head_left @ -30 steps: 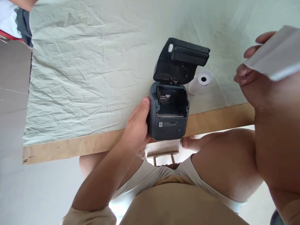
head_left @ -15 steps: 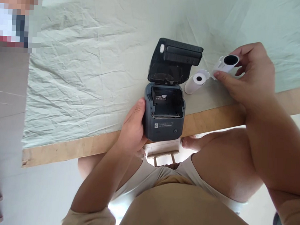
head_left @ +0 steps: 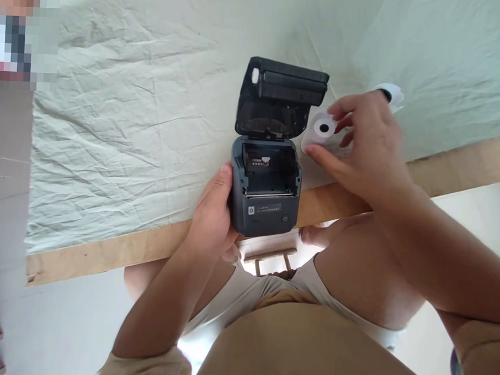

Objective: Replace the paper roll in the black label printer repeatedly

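Observation:
A dark grey portable printer (head_left: 269, 210) has its black lid (head_left: 283, 95) raised, and its paper bay shows no roll. My left hand (head_left: 213, 213) holds the printer by its left side, over the table's front edge. To the printer's right, a white paper roll with a small dark core (head_left: 317, 132) stands on the cloth. My right hand (head_left: 363, 145) has its thumb and fingers around this roll, thumb at the lower left side and fingertips at the upper right. Behind the right hand lies a second white roll with a wide black core (head_left: 395, 96), partly hidden.
A pale green wrinkled cloth (head_left: 132, 121) covers the table, whose bare wooden edge (head_left: 110, 250) runs along the front. My legs and a wooden stool part (head_left: 270, 257) show below. A pixelated patch fills the upper left corner.
My right hand has let go of the wide-cored roll, leaving it on the cloth, and has moved left to the small-cored roll. The printer remains in my left hand.

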`<act>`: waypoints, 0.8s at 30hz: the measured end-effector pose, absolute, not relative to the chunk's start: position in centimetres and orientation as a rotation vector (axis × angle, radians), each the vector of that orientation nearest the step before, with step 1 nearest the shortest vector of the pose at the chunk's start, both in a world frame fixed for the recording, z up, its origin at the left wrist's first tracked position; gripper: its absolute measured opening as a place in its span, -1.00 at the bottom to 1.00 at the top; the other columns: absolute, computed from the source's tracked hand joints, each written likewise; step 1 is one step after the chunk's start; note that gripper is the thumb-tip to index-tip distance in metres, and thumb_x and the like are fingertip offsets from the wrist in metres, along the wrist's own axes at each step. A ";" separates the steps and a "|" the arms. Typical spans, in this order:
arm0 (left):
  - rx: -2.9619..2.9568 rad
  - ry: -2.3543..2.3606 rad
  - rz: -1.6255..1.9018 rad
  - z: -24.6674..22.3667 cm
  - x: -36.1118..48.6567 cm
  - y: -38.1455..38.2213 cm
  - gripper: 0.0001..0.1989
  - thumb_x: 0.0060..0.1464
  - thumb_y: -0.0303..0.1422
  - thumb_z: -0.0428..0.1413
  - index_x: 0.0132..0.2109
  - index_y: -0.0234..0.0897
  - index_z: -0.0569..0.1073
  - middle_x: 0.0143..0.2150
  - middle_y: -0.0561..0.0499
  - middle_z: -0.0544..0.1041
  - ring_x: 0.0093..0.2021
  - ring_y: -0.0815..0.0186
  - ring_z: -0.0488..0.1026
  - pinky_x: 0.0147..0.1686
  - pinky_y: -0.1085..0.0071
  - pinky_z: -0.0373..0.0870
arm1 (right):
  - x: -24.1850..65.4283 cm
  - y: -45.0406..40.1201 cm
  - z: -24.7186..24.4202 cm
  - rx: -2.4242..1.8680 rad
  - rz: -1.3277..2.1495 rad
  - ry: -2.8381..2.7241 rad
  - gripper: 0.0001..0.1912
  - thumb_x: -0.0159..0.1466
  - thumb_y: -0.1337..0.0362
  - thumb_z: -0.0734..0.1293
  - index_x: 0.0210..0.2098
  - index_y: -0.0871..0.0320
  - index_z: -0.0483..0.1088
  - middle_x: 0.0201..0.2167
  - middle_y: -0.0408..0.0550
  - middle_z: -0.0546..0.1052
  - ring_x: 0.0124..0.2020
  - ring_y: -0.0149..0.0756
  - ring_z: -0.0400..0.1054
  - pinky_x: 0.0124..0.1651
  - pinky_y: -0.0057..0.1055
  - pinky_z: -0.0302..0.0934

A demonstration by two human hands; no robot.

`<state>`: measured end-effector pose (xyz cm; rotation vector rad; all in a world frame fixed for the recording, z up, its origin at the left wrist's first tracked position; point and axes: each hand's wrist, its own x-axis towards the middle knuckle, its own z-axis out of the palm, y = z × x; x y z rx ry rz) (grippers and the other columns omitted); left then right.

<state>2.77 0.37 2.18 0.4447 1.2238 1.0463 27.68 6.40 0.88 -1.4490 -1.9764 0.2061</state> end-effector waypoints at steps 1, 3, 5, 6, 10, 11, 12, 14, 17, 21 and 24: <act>0.441 1.220 1.070 2.2 2.8 0.4 -0.61 0.32 0.07 0.38 -0.17 -0.17 0.65 -0.31 -0.04 0.74 -0.11 -0.06 0.80 -0.28 0.17 0.79 | 27.5 6.6 0.7 -1.480 0.257 -2.003 -0.54 0.21 0.20 0.60 0.05 0.00 0.44 -0.02 0.04 0.64 -0.16 -0.12 0.57 -0.15 -0.14 0.46; 0.442 1.207 1.105 2.1 2.9 0.5 -0.61 0.32 0.06 0.38 -0.19 -0.17 0.65 -0.33 -0.03 0.72 -0.11 -0.06 0.81 -0.22 0.15 0.80 | 27.5 7.1 0.5 -1.514 0.320 -2.025 -0.57 0.26 0.24 0.54 0.08 -0.02 0.43 -0.06 -0.01 0.65 -0.13 -0.09 0.58 -0.09 -0.11 0.49; 0.443 1.202 1.106 2.1 3.1 0.5 -0.61 0.31 0.05 0.40 -0.19 -0.19 0.65 -0.32 -0.03 0.73 -0.15 -0.03 0.80 -0.24 0.16 0.80 | 27.8 7.2 0.4 -1.513 0.320 -2.028 -0.60 0.29 0.30 0.47 0.10 -0.04 0.42 -0.02 -0.01 0.66 -0.08 -0.09 0.60 -0.03 -0.10 0.51; 0.437 1.203 1.104 2.0 3.2 0.6 -0.60 0.30 0.05 0.41 -0.19 -0.21 0.66 -0.31 -0.04 0.73 -0.19 -0.01 0.80 -0.26 0.17 0.80 | 27.9 7.2 0.4 -1.503 0.299 -2.031 -0.60 0.30 0.34 0.45 0.11 -0.03 0.43 0.02 0.00 0.66 -0.05 -0.10 0.60 -0.01 -0.11 0.51; 0.401 1.191 1.191 1.9 3.4 0.6 -0.64 0.22 -0.04 0.48 -0.26 -0.23 0.64 -0.34 0.03 0.72 -0.38 0.16 0.73 -0.31 0.23 0.79 | 28.5 7.2 -0.2 -1.431 0.152 -2.051 -0.57 0.27 0.25 0.54 0.10 -0.02 0.48 0.12 0.11 0.59 0.04 -0.04 0.57 -0.02 -0.11 0.55; 0.397 1.186 1.200 1.8 3.4 0.6 -0.65 0.20 -0.06 0.49 -0.26 -0.23 0.64 -0.34 0.05 0.72 -0.40 0.19 0.71 -0.30 0.24 0.80 | 28.6 7.3 -0.3 -1.419 0.123 -2.053 -0.56 0.26 0.19 0.58 0.10 -0.02 0.49 0.11 0.11 0.58 0.05 -0.01 0.56 -0.04 -0.09 0.56; 0.395 1.181 1.199 1.8 3.4 0.6 -0.66 0.19 -0.08 0.50 -0.26 -0.23 0.65 -0.35 0.06 0.72 -0.42 0.20 0.70 -0.30 0.24 0.80 | 28.7 7.4 -0.4 -1.415 0.108 -2.055 -0.56 0.27 0.13 0.59 0.09 -0.03 0.49 0.09 0.10 0.58 0.04 0.01 0.57 -0.06 -0.08 0.56; 0.392 1.176 1.188 2.0 3.4 0.6 -0.68 0.20 -0.10 0.50 -0.26 -0.23 0.66 -0.37 0.07 0.72 -0.41 0.19 0.72 -0.28 0.24 0.81 | 28.7 7.4 -0.6 -1.411 0.116 -2.060 -0.65 0.33 0.12 0.55 0.06 -0.05 0.48 0.01 0.05 0.60 -0.01 -0.01 0.57 -0.08 -0.07 0.57; 0.402 1.163 1.180 2.3 3.5 0.7 -0.71 0.29 -0.12 0.43 -0.27 -0.22 0.65 -0.42 0.06 0.68 -0.24 0.08 0.80 -0.09 0.17 0.84 | 28.6 7.4 -0.6 -1.386 0.184 -2.078 -0.72 0.39 0.21 0.45 0.07 -0.06 0.46 -0.01 0.00 0.65 -0.12 -0.06 0.58 -0.06 -0.05 0.57; 0.436 1.129 1.187 2.4 3.6 0.8 -0.70 0.33 -0.11 0.39 -0.27 -0.21 0.64 -0.40 0.03 0.68 -0.10 0.02 0.82 0.01 0.12 0.84 | 28.4 7.4 -0.8 -1.331 0.289 -2.138 -0.59 0.35 0.25 0.43 0.17 -0.09 0.42 -0.16 -0.10 0.64 -0.30 -0.13 0.52 -0.17 -0.09 0.51; 0.455 1.123 1.186 2.2 3.5 0.8 -0.69 0.28 -0.09 0.44 -0.26 -0.21 0.64 -0.39 0.04 0.68 -0.11 0.02 0.82 -0.01 0.12 0.84 | 28.4 7.5 -1.2 -1.311 0.309 -2.148 -0.60 0.38 0.20 0.45 0.18 -0.11 0.40 -0.26 -0.15 0.60 -0.33 -0.14 0.50 -0.23 -0.14 0.45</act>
